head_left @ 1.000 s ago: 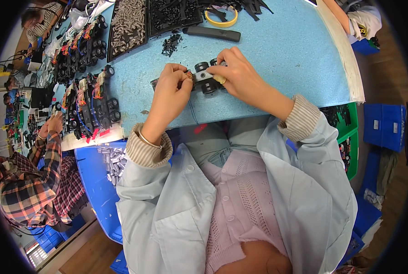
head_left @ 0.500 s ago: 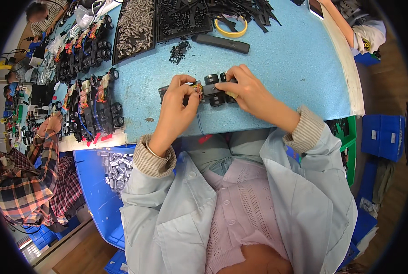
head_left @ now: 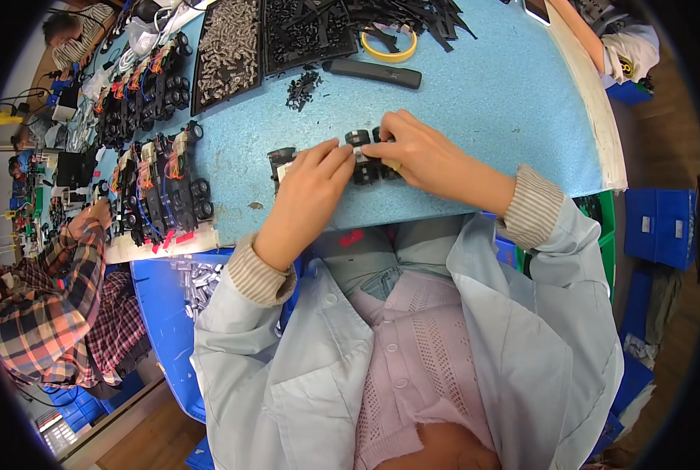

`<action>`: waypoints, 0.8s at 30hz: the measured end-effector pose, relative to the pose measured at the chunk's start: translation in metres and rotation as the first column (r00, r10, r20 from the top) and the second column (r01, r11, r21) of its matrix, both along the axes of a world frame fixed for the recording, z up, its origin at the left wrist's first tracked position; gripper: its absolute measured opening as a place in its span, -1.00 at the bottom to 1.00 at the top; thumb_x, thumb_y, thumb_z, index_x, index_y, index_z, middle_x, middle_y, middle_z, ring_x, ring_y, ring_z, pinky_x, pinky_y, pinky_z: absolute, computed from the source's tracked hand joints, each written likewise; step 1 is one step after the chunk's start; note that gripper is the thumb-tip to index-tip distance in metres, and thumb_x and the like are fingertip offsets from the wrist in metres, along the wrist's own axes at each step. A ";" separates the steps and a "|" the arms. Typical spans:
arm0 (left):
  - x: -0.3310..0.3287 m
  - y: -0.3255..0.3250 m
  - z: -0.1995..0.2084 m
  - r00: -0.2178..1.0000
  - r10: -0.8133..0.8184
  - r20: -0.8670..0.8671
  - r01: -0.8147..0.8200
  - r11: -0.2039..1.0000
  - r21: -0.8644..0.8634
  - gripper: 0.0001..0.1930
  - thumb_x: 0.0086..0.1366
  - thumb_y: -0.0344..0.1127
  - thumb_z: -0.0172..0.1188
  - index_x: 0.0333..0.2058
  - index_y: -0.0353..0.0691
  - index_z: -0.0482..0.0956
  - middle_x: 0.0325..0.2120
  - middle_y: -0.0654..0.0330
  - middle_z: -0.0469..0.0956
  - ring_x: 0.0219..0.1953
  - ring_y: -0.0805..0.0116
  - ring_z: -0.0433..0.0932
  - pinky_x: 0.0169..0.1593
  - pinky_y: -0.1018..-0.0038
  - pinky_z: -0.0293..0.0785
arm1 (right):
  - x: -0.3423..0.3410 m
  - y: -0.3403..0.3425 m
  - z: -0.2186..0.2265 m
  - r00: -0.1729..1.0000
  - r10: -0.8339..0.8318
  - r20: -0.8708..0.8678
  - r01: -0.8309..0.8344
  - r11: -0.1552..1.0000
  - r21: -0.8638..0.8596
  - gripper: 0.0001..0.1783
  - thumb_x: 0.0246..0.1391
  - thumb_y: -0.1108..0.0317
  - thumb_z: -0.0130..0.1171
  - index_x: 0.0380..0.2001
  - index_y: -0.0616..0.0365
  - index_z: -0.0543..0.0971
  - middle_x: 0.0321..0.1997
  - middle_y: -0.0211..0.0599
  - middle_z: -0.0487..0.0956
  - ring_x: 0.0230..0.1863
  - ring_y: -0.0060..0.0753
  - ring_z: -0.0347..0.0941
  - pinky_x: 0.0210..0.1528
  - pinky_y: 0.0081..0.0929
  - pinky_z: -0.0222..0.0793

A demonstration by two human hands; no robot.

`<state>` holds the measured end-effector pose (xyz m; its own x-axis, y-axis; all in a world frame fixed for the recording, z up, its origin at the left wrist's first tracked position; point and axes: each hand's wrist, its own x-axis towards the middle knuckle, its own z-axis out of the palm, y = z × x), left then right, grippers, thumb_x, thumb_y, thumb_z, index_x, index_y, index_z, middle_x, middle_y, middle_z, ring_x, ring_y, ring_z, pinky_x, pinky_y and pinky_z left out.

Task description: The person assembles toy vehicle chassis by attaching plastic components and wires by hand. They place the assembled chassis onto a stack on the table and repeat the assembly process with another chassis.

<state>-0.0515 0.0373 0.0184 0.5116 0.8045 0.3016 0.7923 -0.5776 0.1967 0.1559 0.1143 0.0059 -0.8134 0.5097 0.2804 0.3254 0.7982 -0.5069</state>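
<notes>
A small black toy vehicle chassis with black wheels lies crosswise on the blue tabletop in front of me. My left hand reaches over its left half, fingers bent together onto it, and covers the coloured wires there. One wheel shows past that hand at the left end. At the right end my right hand grips the chassis, its thumb pressed on the top near the wheels and the fingers curled round the far side. What sits under the left fingertips is hidden.
Assembled chassis with wires stand in rows at the left. A tray of metal parts, a tray of black parts, a yellow tape roll and a long black tool lie beyond. A co-worker's hand is at far left.
My left hand has turned from a raised pinch at the wires to lying palm-down over the chassis. The right hand still holds the right end, shifted slightly.
</notes>
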 end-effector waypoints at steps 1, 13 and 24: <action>0.000 -0.002 -0.003 0.998 -0.024 -0.054 0.025 1.000 0.005 -0.65 0.02 -0.48 0.12 -0.14 -0.39 0.48 -0.07 0.06 0.44 0.01 0.07 0.40 0.00 0.26 0.36 | 0.003 0.000 -0.001 1.000 -0.004 0.000 0.004 1.000 -0.006 -0.73 -0.12 0.51 0.15 -0.24 0.21 0.55 -0.31 -0.17 0.38 -0.19 -0.19 0.32 -0.20 -0.37 0.33; 0.017 -0.024 0.001 0.943 0.002 -0.332 0.020 0.998 0.063 -0.63 -0.02 -0.47 0.09 -0.17 -0.47 0.49 -0.09 0.01 0.44 -0.02 0.08 0.42 -0.06 0.28 0.38 | 0.017 -0.017 -0.021 0.943 -0.329 -0.042 0.188 0.635 -0.749 -0.64 0.12 0.34 0.09 -0.09 0.20 0.24 -0.51 -0.30 0.41 -0.50 -0.48 0.33 -0.45 -0.44 0.26; 0.012 -0.023 -0.004 0.978 0.015 -0.208 -0.005 0.999 0.049 -0.62 0.00 -0.45 0.07 -0.14 -0.42 0.49 -0.10 -0.01 0.44 -0.02 0.05 0.41 -0.03 0.25 0.38 | 0.031 -0.018 -0.024 0.902 -0.403 -0.154 0.051 0.454 -0.889 -0.68 0.22 0.41 -0.07 0.04 0.15 0.26 -0.36 -0.40 0.42 -0.42 -0.70 0.32 -0.38 -0.70 0.28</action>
